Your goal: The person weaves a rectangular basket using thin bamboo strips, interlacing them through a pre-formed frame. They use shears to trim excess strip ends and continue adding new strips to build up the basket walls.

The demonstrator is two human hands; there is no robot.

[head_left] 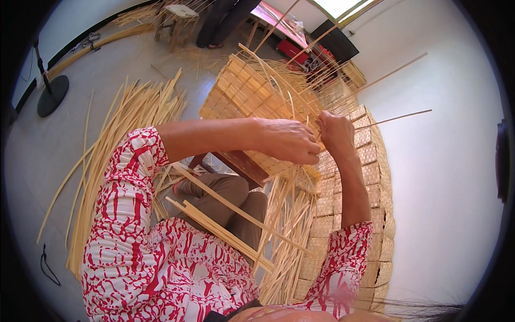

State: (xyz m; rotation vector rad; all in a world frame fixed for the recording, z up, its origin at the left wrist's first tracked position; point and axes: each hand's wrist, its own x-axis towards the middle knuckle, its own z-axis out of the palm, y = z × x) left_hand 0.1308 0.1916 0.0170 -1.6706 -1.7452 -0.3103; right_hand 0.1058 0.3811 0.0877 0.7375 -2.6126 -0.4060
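A partly woven panel of pale bamboo strips point(236, 91), with long loose ends sticking up and out, lies over a dark wooden support point(241, 169) in front of me. My left hand point(287, 140) is at the near right of the weave, back upward, fingers curled and closed; what they hold is hidden. Just right of it, my right hand point(335, 129) is raised at the weave's right edge, fingers closed on thin bamboo strips. Loose flat strips point(217, 231) lie across my lap.
Piles of strips point(96, 198) cover the floor at left. Stacked woven pieces point(370, 204) line the white wall point(434, 177) at right. A round black stand base point(52, 97), a wooden stool point(174, 21), another person's legs point(220, 21) and a red box point(289, 48) are farther back.
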